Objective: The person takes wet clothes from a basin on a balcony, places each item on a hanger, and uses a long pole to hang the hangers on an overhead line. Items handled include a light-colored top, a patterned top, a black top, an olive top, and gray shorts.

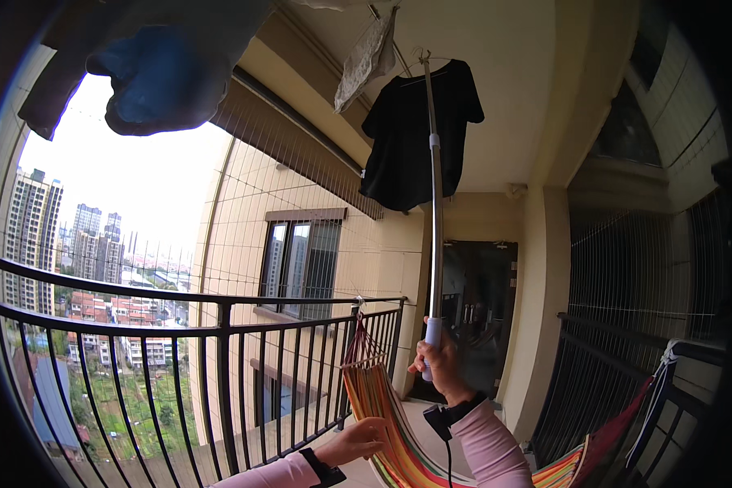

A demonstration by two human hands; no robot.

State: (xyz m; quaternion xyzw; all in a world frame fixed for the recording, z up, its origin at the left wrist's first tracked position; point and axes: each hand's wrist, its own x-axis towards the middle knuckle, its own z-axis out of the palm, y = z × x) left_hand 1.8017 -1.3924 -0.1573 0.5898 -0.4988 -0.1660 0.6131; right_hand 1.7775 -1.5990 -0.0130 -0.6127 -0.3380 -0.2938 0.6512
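Observation:
My right hand [442,363] is wrapped round the pale grip of a long silver clothes pole [436,244], which stands nearly upright. At the pole's top end, under the ceiling, a black T-shirt [398,134] hangs on a hanger; I cannot tell whether the pole's hook or a rail bears its weight. Low in front of me, my left hand [352,442] holds nothing, its fingers loosely stretched toward the right. It is nearest to a striped hammock [380,411], apart from the pole.
A black railing [224,382] with thin wires above it borders the balcony on the left. A grey lacy cloth [366,65] and blue clothing [159,81] hang overhead. Across the right side runs another dark railing [557,390], with the hammock slung low between. A dark door [480,309] stands beyond.

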